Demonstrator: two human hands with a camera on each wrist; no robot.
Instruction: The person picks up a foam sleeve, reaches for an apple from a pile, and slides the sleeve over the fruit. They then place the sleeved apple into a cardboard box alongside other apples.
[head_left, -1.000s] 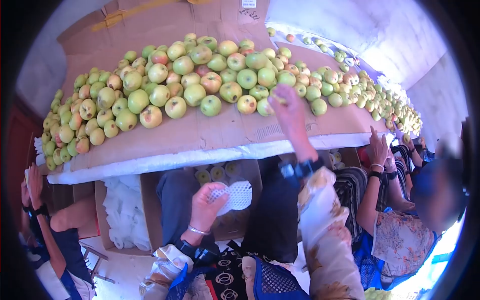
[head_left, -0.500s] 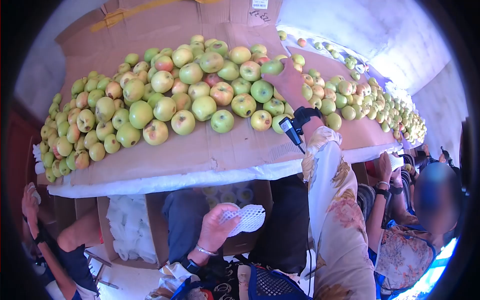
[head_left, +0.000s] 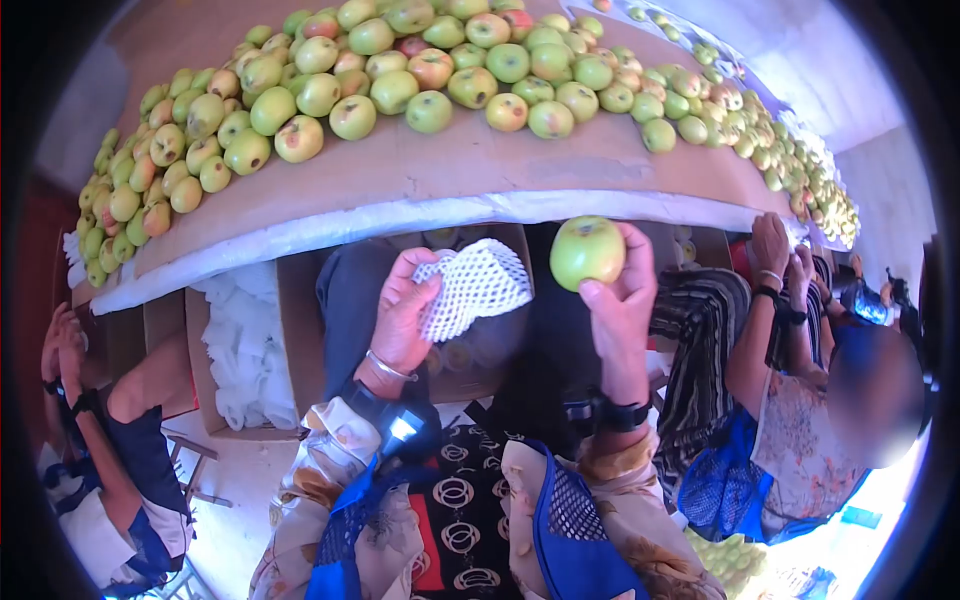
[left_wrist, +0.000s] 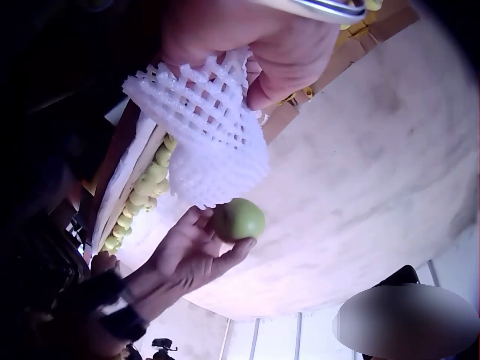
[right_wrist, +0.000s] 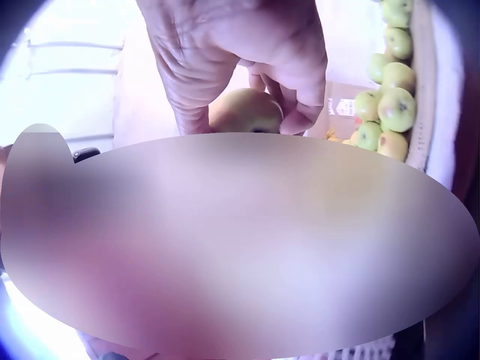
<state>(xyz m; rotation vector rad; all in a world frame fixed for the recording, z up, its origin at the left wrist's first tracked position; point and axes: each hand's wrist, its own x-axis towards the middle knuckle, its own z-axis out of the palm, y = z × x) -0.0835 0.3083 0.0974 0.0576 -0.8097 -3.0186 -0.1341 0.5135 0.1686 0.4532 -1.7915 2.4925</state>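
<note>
My left hand (head_left: 402, 315) pinches a white foam net sleeve (head_left: 480, 290) in front of the table's near edge. In the left wrist view the sleeve (left_wrist: 214, 127) hangs from the thumb and fingers, its mesh spread wide. To the right of it, my right hand (head_left: 622, 310) holds up a green apple (head_left: 588, 252) between thumb and fingers. The right wrist view shows this apple (right_wrist: 244, 111) in the fingertips, its lower part covered by a blur. A small gap separates apple and sleeve in the head view.
A long heap of apples (head_left: 350, 85) covers the cardboard-topped table (head_left: 480, 165). Below its edge stands a box of white foam sleeves (head_left: 245, 345). Another box (head_left: 470, 375) sits between the knees. Other people sit close on both sides, a person (head_left: 800, 430) at the right among them.
My right hand has reached into the heap, gripped an apple and drawn it back beside the sleeve. The left hand has risen slightly, still pinching the sleeve. The head view has tilted down.
</note>
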